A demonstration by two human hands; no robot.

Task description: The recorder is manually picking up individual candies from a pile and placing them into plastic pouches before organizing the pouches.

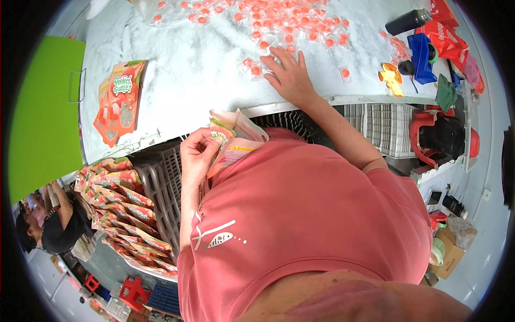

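My left hand pinches the edge of a printed candy pouch in front of my shirt, at the table's near edge. The pouch's mouth gapes upward; its inside is mostly hidden. Farther off, my right hand lies over the white tabletop with fingers spread, its fingertips beside several small red candies in clear wrappers. I see nothing gripped in it. A large spread of the same wrapped candies covers the far middle of the table. At the left, flat pouches of the same print lie overlapping.
A crate of filled-looking pouches stands low at my left, next to a grey plastic crate. A black bottle, a blue bin and a yellow object sit at the right. Another person is at the far left, beyond a green panel.
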